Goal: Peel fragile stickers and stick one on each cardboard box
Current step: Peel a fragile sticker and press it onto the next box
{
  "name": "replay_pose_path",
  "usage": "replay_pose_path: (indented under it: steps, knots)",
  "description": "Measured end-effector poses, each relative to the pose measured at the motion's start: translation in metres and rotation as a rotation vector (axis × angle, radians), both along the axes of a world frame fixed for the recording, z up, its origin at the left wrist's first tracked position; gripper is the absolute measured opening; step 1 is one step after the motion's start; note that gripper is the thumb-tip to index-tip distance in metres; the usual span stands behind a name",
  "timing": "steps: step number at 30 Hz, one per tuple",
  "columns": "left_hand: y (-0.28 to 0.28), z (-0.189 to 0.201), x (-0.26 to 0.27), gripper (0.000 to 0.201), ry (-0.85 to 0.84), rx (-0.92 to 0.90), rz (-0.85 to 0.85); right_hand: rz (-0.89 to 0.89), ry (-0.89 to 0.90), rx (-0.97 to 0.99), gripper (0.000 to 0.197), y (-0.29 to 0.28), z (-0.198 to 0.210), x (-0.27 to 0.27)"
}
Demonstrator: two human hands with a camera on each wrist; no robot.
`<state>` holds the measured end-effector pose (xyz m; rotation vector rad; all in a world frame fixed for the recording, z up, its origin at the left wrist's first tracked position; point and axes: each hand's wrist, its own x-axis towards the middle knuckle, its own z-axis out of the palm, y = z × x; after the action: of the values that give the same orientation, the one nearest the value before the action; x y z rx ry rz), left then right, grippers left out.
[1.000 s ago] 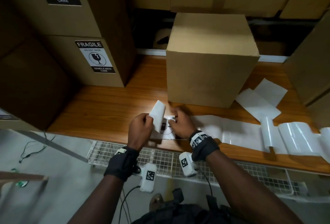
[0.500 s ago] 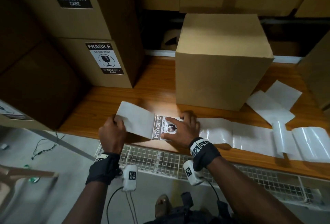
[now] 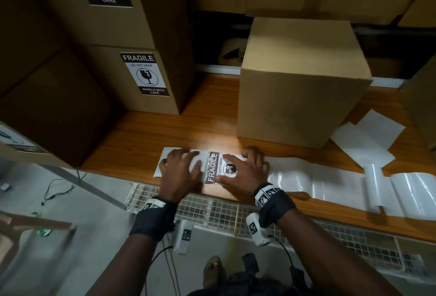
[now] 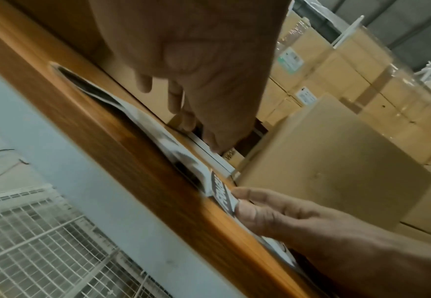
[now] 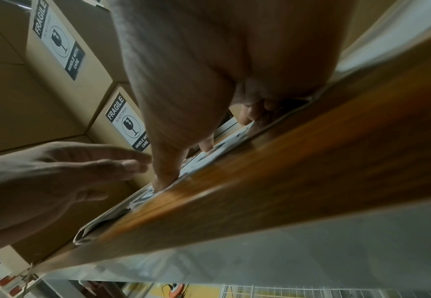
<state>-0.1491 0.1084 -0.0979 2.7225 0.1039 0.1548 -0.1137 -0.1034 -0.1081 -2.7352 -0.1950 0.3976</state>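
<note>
A black-and-white FRAGILE sticker (image 3: pixel 214 168) lies flat on its white backing sheet (image 3: pixel 168 154) near the wooden table's front edge (image 3: pixel 188 128). My right hand (image 3: pixel 240 166) presses on it with spread, straight fingers, the thumb at its near edge. My left hand (image 3: pixel 186 168) lies flat on the white sheet just left of the sticker, fingers straight. In the left wrist view, the sticker (image 4: pixel 223 195) shows beside my right thumb. A plain cardboard box (image 3: pixel 299 83) with no label stands right behind my hands.
Stacked boxes on the left carry fragile labels (image 3: pixel 145 74). The empty glossy backing strip (image 3: pixel 330 177) runs right along the table, with loose backing sheets (image 3: pixel 365 140) behind it. More boxes fill the back and right. A wire mesh tray (image 3: pixel 212 210) hangs under the table edge.
The upright white flap was pulled open to the left and laid flat. My left hand let it go and now rests flat on it. My right hand went from pinching to pressing the sticker.
</note>
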Motion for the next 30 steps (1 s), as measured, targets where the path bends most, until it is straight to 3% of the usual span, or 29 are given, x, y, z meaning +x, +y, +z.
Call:
replay_pose_path:
  steps: [4,6,13,19,25,30]
  knots:
    - [-0.006,-0.007,0.005,0.069,0.282,0.096,-0.159,-0.005,-0.014,-0.018,0.086,0.001,0.000,-0.001]
    - [-0.003,-0.009,0.005,0.082,0.317,0.126,-0.187,0.010,-0.003,-0.013,0.079,0.000,0.002,-0.001]
    - [0.002,-0.016,0.007,0.083,0.317,0.117,-0.210,0.095,0.190,0.084,0.052,-0.004,0.032,0.022]
    - [0.001,-0.013,0.007,0.087,0.305,0.093,-0.202,0.187,0.061,0.159,0.025,0.020,0.061,0.051]
    - [0.001,-0.018,0.009,0.100,0.275,0.051,-0.176,0.207,0.087,0.259,0.030,0.032,0.038,0.055]
    - [0.003,-0.024,0.013,0.096,0.259,0.049,-0.162,0.213,0.051,0.283,0.033,0.034,0.016,0.052]
